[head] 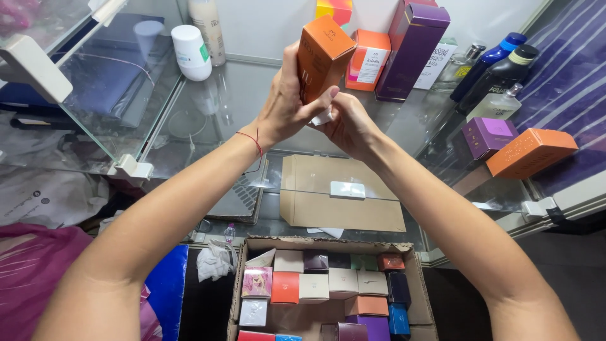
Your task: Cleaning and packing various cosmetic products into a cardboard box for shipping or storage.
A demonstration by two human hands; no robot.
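My left hand (284, 104) grips a tall orange box (322, 57), holding it tilted above a glass shelf (233, 107). My right hand (350, 126) is at the box's lower end, fingers pinching a small white tag or sticker (323, 117) there. A thin red string circles my left wrist. Both forearms reach up from the bottom of the view.
On the shelf stand a purple box (413, 50), an orange-and-white box (369, 60), dark and clear bottles (499, 76), a small purple box (486, 136), a lying orange box (530, 153) and a white roll-on (190, 52). Below, an open cardboard carton (243, 278) holds several small boxes.
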